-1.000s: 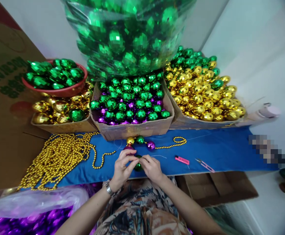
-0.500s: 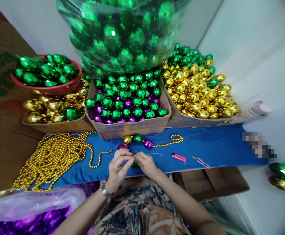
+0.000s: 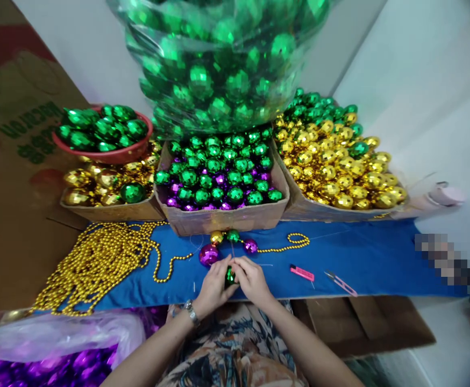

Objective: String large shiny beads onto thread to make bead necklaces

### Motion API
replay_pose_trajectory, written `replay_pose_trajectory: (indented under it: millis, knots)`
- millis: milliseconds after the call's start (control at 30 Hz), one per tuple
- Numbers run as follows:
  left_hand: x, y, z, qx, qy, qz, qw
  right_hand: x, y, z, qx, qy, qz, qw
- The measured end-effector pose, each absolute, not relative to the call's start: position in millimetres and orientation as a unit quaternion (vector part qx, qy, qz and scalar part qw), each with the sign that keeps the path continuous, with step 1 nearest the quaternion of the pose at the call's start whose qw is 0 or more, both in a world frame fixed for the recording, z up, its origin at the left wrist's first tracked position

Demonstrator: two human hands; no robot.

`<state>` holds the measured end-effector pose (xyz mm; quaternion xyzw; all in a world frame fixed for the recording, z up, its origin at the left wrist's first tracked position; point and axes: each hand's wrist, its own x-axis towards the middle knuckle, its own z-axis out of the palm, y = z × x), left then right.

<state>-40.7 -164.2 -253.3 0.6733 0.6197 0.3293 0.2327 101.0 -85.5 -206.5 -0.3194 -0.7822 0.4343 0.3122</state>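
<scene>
My left hand (image 3: pixel 214 282) is closed around a shiny green faceted ball (image 3: pixel 229 276) at the table's front edge. From the other side my right hand (image 3: pixel 251 278) meets it, thumb and fingers pinched together at the ball's top. What that pinch holds is too small to make out; a thin line rises just above the fingertips. Just beyond lie a large purple ball (image 3: pixel 209 255), a gold ball (image 3: pixel 216 238), a green ball (image 3: pixel 233 236) and a smaller purple ball (image 3: pixel 250 246), with a gold bead chain (image 3: pixel 277 250) running right from the latter.
Gold bead strands (image 3: pixel 98 263) are heaped on the blue cloth (image 3: pixel 364 247) at left. A pink cutter (image 3: pixel 301 273) and thread snips (image 3: pixel 341 283) lie right. Behind stand ball-filled cardboard boxes (image 3: pixel 227 220), a red bowl (image 3: pixel 118 156) and a bulging green-ball bag (image 3: pixel 227 64).
My hands have come down and nearer the table edge, the left now wrapped around the green ball. Before, the fingertips of both met higher up, near the large purple ball. The view has shifted slightly.
</scene>
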Motion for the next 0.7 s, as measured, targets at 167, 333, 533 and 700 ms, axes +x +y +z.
replay_pose_trajectory:
  millis: [167,333,533,700]
  knots:
    - [-54.7,-174.3,-250.1,0.703,0.631,0.28,0.173,149.0,-68.5,-142.1,-0.352,-0.578,0.598,0.429]
    - [-75.4,-184.7,-241.8,0.716,0.631,0.273,0.119,196.7,-44.0,-83.5,-0.356,-0.477,0.565,0.571]
    - [-104.9,-199.9,-235.0,0.742,0.64,0.201,0.014,219.0,-26.6,-52.8,-0.346,-0.405,0.512,0.674]
    - [-160.4,-203.4,-242.9,0.701,0.667,0.239,-0.083,216.6,-11.3,-45.4,-0.348,-0.368,0.496,0.705]
